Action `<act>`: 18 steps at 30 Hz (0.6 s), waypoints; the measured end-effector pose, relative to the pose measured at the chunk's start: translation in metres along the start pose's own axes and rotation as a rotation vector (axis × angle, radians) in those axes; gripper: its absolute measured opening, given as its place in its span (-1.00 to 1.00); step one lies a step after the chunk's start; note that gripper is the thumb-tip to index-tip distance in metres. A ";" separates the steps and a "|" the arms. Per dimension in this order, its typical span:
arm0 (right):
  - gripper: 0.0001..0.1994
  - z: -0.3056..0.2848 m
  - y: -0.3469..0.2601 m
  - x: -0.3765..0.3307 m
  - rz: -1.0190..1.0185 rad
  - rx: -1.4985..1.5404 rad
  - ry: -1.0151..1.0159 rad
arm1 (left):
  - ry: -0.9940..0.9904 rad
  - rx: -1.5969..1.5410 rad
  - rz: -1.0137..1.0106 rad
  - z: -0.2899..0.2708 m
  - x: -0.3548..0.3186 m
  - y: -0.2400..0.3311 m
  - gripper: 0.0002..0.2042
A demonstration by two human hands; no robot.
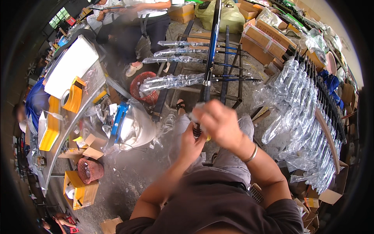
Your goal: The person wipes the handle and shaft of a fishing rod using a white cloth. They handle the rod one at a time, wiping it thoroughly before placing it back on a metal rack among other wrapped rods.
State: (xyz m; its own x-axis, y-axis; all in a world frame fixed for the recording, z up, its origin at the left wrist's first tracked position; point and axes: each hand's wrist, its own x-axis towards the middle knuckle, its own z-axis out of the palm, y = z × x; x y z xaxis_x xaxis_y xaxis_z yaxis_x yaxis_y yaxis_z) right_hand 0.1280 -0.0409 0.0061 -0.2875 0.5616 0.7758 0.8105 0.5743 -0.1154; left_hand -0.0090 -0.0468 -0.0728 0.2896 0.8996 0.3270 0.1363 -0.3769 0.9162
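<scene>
A long blue-and-black fishing rod stretches away from me, its butt end close to my lap. My left hand is closed around the dark ringed grip near that end. Just above, my right hand is curled against the rod and smeared by motion. A small whitish bit shows at its fingertips, too blurred to name. Beyond my hands, several rods in clear plastic sleeves lie crosswise on a dark metal rack.
On the right, many plastic-sleeved rods lean in a row. At left stand a bench with yellow tape-like rolls, a white sack and red baskets. Other people work at the back, near cardboard boxes.
</scene>
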 end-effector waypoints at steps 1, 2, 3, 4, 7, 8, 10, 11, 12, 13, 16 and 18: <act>-0.68 -0.007 0.009 0.013 -0.032 -0.021 0.076 | -0.047 -0.016 -0.060 -0.002 0.002 0.006 -0.82; -0.66 -0.012 0.016 0.026 0.022 -0.015 0.120 | -0.086 -0.024 -0.123 -0.007 0.004 0.011 -0.82; -0.65 -0.016 0.020 0.036 0.077 -0.008 0.162 | -0.123 -0.032 -0.186 -0.010 0.006 0.014 -0.83; -0.63 -0.018 0.019 0.044 0.090 0.039 0.158 | -0.131 -0.123 -0.231 -0.011 0.013 0.018 -0.84; -0.61 -0.012 0.005 0.030 0.101 0.116 0.113 | -0.204 -0.256 -0.245 -0.021 0.029 0.031 -0.84; -0.61 -0.012 -0.001 0.020 0.146 0.145 0.079 | -0.231 -0.299 -0.259 -0.024 0.033 0.033 -0.84; -0.62 -0.013 -0.006 0.010 0.157 0.188 0.031 | -0.302 -0.403 -0.337 -0.030 0.038 0.032 -0.85; -0.63 -0.015 -0.006 0.009 0.157 0.194 -0.011 | -0.347 -0.464 -0.409 -0.031 0.038 0.028 -0.86; -0.64 -0.017 -0.004 0.013 0.096 0.167 0.038 | -0.368 -0.671 -0.443 -0.028 0.037 0.026 -0.88; -0.64 -0.020 0.004 0.023 0.037 0.131 0.093 | -0.424 -0.756 -0.488 -0.027 0.041 0.033 -0.89; -0.68 -0.031 0.028 0.062 0.057 0.101 0.337 | -0.566 -0.925 -0.590 -0.032 0.045 0.054 -0.91; -0.68 -0.038 0.034 0.072 0.074 0.135 0.421 | -0.696 -1.053 -0.600 -0.034 0.054 0.058 -0.91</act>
State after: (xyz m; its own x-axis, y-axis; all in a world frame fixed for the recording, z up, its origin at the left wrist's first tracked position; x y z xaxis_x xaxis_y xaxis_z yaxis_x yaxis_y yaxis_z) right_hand 0.1535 -0.0033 0.0818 0.0245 0.3286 0.9441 0.7394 0.6297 -0.2383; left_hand -0.0179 -0.0125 0.0055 0.8889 0.4528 -0.0691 -0.2714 0.6422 0.7169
